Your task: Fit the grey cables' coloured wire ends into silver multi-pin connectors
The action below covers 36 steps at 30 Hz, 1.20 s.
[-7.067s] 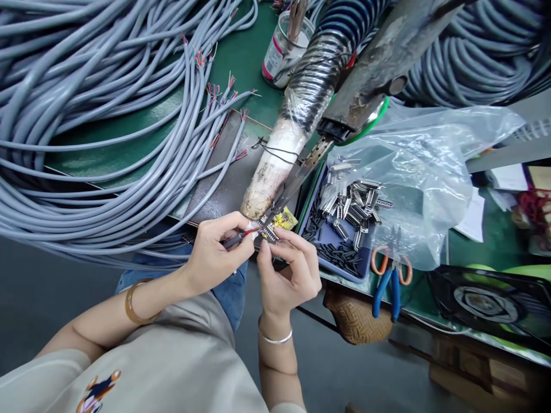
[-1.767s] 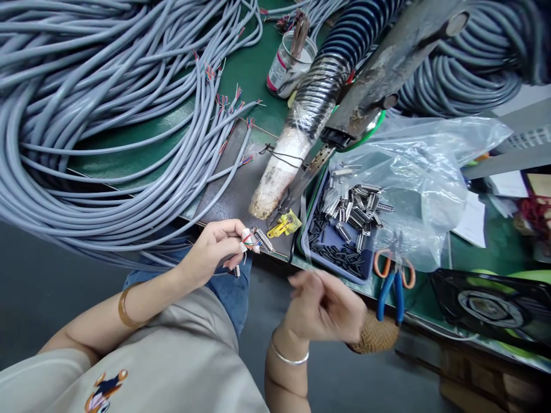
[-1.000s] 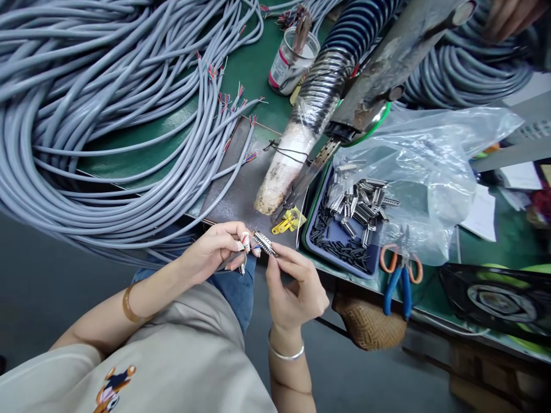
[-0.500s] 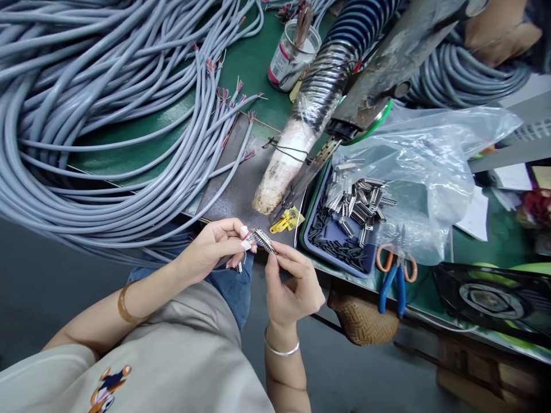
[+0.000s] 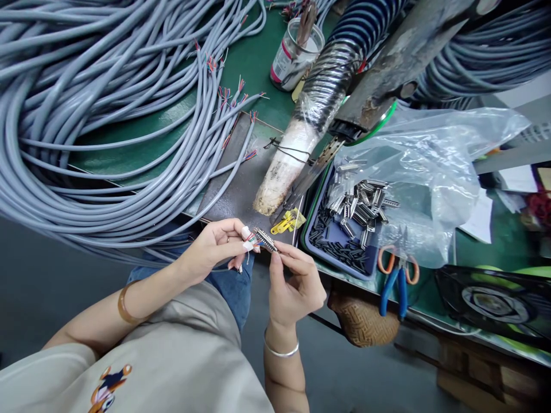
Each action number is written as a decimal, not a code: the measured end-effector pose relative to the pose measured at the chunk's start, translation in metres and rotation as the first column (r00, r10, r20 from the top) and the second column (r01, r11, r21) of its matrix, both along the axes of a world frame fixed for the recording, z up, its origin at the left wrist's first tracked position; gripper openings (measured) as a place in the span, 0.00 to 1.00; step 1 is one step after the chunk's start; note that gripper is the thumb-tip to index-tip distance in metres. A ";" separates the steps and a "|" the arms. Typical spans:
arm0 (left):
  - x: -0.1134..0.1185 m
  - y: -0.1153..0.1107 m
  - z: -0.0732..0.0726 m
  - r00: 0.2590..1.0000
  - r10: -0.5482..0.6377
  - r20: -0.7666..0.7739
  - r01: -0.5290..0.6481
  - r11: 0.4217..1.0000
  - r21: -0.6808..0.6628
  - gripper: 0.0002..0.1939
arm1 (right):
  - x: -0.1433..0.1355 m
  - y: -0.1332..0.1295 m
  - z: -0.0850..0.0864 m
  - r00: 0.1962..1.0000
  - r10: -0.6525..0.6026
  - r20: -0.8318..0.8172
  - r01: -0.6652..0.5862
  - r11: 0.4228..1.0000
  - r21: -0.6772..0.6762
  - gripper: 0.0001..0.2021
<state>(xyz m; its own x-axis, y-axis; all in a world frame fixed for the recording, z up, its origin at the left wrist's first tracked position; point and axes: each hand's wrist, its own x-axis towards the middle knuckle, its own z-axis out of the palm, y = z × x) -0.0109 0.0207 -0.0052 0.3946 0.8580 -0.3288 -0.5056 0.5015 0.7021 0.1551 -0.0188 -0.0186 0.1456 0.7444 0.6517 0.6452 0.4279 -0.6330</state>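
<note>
Thin coloured wires [image 5: 255, 241] are pinched between the thumb and fingers of my left hand [image 5: 224, 244]. My right hand [image 5: 297, 281] grips the right end of a metal multi-pin connector [image 5: 266, 239] between thumb and fingers. The wires reach the connector's left end; whether they are joined to it is too small to tell. Both hands are in front of the table edge, close to a yellow clip [image 5: 286, 222]. To the right, a blue tray [image 5: 371, 268] holds metal connectors [image 5: 365, 206] and small black pieces [image 5: 344, 252].
Grey cables [image 5: 129, 109] with stripped ends cover the left side. A taped duct [image 5: 284, 166] and a metal tool [image 5: 305, 183] slant down near the hands. Plastic bag [image 5: 434, 172], pliers [image 5: 398, 281], a plastic jar [image 5: 296, 54] and a black fan-like object [image 5: 495, 301] are also around.
The other person's hand at the upper right has gone out of view. The view has shifted slightly. My hands keep their hold on the wires and the connector.
</note>
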 end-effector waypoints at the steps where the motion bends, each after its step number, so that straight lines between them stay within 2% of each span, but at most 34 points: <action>1: -0.001 0.000 -0.001 1.000 -0.003 0.006 0.003 1.000 0.009 0.11 | 0.000 0.000 0.000 1.000 -0.003 -0.002 0.003 1.000 -0.001 0.09; 7: -0.005 0.000 -0.003 0.998 -0.049 0.049 0.045 0.997 0.069 0.07 | 0.000 -0.002 0.000 1.000 0.005 -0.010 -0.005 1.000 0.018 0.10; 17: -0.008 -0.001 -0.006 0.994 -0.060 0.092 0.050 0.993 0.111 0.02 | 0.001 -0.008 -0.001 0.998 0.030 0.050 -0.033 0.997 0.067 0.11; 26: -0.008 -0.001 -0.006 0.992 -0.073 0.102 0.061 0.991 0.115 0.04 | 0.001 -0.009 -0.002 0.997 0.017 0.078 -0.022 0.998 0.066 0.10; 32: -0.007 -0.002 -0.005 0.996 -0.061 0.067 0.054 0.994 0.093 0.12 | 0.003 -0.008 -0.004 0.999 0.010 0.049 -0.014 0.997 0.078 0.11; 36: -0.004 -0.003 -0.004 0.998 -0.048 0.032 0.046 0.997 0.065 0.15 | 0.003 -0.008 -0.003 0.998 0.007 0.056 -0.010 0.998 0.065 0.10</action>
<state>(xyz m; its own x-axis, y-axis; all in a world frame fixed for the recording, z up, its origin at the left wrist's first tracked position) -0.0153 0.0179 -0.0092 0.4448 0.8572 -0.2594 -0.5065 0.4797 0.7165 0.1585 -0.0267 -0.0217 0.1013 0.7008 0.7061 0.6750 0.4730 -0.5663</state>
